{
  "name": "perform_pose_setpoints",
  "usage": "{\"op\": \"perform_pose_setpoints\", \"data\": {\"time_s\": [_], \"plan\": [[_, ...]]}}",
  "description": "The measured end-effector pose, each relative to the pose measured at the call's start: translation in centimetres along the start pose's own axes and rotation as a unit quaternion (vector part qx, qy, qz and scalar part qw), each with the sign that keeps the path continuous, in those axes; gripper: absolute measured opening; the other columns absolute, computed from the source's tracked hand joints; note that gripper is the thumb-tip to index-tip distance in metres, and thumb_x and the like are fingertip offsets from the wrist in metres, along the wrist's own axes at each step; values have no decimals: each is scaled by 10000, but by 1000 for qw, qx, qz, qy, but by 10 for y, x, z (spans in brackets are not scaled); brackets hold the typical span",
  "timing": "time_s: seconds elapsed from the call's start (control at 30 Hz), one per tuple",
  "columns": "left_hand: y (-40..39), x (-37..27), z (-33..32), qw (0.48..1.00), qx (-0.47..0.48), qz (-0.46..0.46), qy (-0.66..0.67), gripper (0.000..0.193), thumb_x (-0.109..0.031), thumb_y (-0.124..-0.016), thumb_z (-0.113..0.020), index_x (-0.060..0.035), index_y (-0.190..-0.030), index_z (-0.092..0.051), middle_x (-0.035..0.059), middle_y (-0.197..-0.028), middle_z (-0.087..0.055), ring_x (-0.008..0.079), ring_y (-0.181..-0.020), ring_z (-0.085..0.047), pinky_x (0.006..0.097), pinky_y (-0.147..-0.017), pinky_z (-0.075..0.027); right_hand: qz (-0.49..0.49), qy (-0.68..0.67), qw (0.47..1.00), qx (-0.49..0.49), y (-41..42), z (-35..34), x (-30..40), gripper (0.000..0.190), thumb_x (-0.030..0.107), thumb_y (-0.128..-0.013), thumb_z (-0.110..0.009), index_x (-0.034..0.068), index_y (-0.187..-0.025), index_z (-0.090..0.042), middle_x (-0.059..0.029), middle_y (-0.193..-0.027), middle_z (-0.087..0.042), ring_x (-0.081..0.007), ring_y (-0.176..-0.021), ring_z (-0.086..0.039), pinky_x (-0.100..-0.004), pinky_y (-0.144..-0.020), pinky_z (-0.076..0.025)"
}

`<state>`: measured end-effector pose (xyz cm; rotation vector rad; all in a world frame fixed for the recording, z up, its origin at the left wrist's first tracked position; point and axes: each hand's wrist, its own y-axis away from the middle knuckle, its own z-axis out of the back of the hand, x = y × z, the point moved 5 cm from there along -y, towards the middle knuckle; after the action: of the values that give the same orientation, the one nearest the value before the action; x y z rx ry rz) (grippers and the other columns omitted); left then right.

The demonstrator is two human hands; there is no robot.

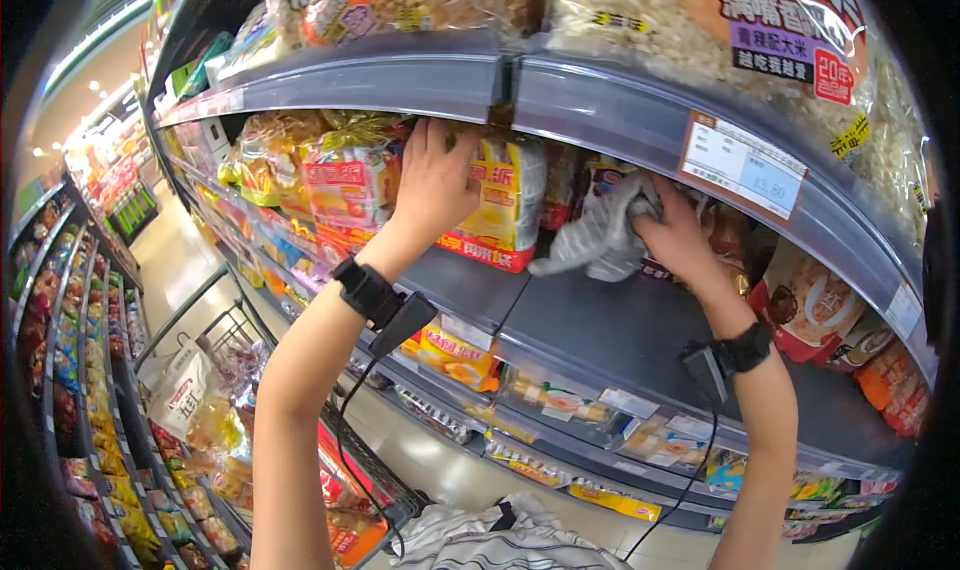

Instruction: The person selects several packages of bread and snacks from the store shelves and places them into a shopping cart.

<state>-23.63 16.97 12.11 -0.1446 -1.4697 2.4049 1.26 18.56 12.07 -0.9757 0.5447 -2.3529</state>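
Note:
My left hand (439,172) reaches in under the upper shelf's lip, against a yellow and red plastic package of packaged pies (501,202). Some fingertips are hidden at the package's top, so its grip is unclear. In my right hand (675,232) is a crumpled grey-white striped cloth (600,232), held just above the dark shelf board (442,289). Left of my left hand stands a similar red and clear package (349,187). Behind the cloth, a dark package (607,172) is partly covered.
Overhead, the upper shelf edge (360,82) carries large bags of puffed snacks (645,30) and a price tag (742,165). Red and white bags (814,300) stand at right. A loaded shopping cart (202,300) is at lower left. Cables hang from both wrist straps (367,292).

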Motion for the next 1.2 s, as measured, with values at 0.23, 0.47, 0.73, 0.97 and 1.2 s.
{"op": "perform_pose_setpoints", "data": {"time_s": [0.23,0.47,0.73,0.97,1.2], "plan": [[19,2,19,996,28,-29,83,582,55,-580,-479,-135,-1131,-474,198,-1032,-437,379,-1012,-387,449,-879,-338,-35,-160,981,99,-25,-58,31,838,246,-636,-617,-1,-1315,-191,-214,-1261,-352,-299,-1184,-334,-318,-979,-250],[47,-1,48,977,18,-34,209,610,69,-591,-490,-129,-1166,-451,201,-1146,-381,387,-1134,-305,447,-939,-303,56,-98,994,0,-17,-89,66,924,236,-609,-721,-27,-1300,-166,-210,-1275,-330,-270,-1188,-340,-314,-983,-260],[77,18,60,948,-21,30,316,516,17,-657,-522,-85,-1156,-438,171,-1212,-366,362,-1154,-337,407,-947,-311,-64,-73,994,-49,-7,-79,67,664,194,-668,-646,-36,-1212,-343,-181,-1142,-479,-251,-1073,-455,-306,-916,-326],[138,45,48,920,54,126,367,378,-49,-688,-532,-45,-1061,-473,150,-1038,-506,314,-1007,-482,355,-869,-387,-150,-182,970,-64,-7,-72,23,604,194,-744,-585,-18,-1249,-331,-164,-1184,-467,-222,-1074,-453,-279,-888,-338],[206,69,52,907,175,193,331,286,-119,-701,-531,-50,-980,-529,131,-968,-538,294,-917,-528,374,-790,-433,-184,-197,963,-32,-32,-104,9,765,343,-751,-589,-22,-1309,-213,-193,-1284,-349,-246,-1147,-379,-307,-930,-305]]}}
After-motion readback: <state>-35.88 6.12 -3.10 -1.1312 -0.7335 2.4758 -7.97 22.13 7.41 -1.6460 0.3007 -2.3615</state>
